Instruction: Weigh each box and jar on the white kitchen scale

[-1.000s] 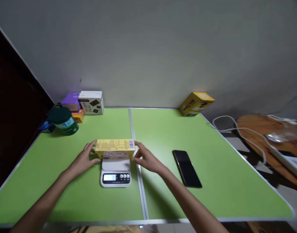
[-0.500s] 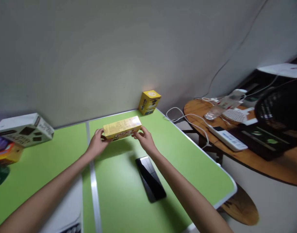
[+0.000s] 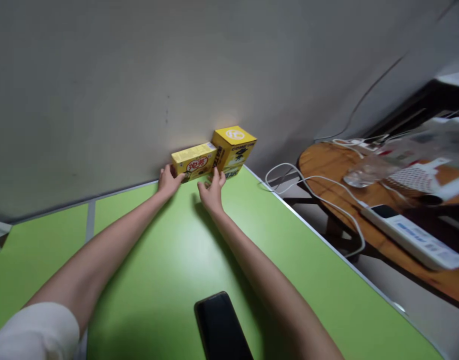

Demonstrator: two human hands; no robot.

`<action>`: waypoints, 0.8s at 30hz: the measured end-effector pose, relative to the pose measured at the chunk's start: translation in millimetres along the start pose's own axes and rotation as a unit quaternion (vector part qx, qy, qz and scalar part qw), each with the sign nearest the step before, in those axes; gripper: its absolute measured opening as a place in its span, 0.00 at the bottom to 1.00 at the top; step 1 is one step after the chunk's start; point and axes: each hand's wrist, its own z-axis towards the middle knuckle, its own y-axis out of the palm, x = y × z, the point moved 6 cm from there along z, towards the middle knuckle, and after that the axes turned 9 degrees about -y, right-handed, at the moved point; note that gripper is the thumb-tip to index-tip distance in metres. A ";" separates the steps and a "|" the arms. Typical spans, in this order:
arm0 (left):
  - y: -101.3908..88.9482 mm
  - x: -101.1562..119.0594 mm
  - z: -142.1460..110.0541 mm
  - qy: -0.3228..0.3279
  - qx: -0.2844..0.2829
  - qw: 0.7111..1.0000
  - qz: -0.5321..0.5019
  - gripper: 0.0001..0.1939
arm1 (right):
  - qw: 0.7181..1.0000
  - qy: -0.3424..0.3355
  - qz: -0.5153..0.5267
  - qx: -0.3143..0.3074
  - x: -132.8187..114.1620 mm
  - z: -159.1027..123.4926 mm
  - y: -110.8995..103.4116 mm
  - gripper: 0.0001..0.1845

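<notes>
A long yellow box (image 3: 197, 162) with red lettering stands on the green table against the wall. My left hand (image 3: 169, 181) is closed on its left end, thumb at the front. My right hand (image 3: 212, 192) is just in front of the box's right end, its fingers apart and holding nothing; whether a fingertip touches the box I cannot tell. Close against the long box's right end is a taller yellow box (image 3: 235, 150) with black print and a white logo on top.
A black phone (image 3: 222, 325) lies on the green table (image 3: 150, 260) between my forearms. To the right, a wooden table (image 3: 323, 165) carries a white power strip (image 3: 415, 237), a looped white cable (image 3: 308, 179) and a clear plastic item (image 3: 360, 177). The grey wall rises behind the boxes.
Both hands have carried the long box back to the wall, beside the taller yellow box. My right hand has come off its end. The view has shifted right and closer.
</notes>
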 end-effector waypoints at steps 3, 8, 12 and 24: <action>7.5 -6.3 1.2 0.000 0.034 0.999 -0.007 0.23 | 0.999 -0.036 -0.032 -0.012 10.1 -0.3 4.1 0.39; 22.7 -15.6 0.3 -0.017 0.059 0.998 -0.021 0.21 | 0.991 -0.058 -0.083 -0.087 19.5 10.7 21.7 0.41; 30.2 -16.4 4.3 -0.031 0.040 0.998 -0.026 0.16 | 0.988 -0.033 -0.124 -0.085 21.0 11.9 25.3 0.44; -125.3 -60.3 -116.1 0.087 -0.060 0.994 0.000 0.18 | 0.955 -0.073 -0.046 -0.284 -99.1 -89.4 73.9 0.20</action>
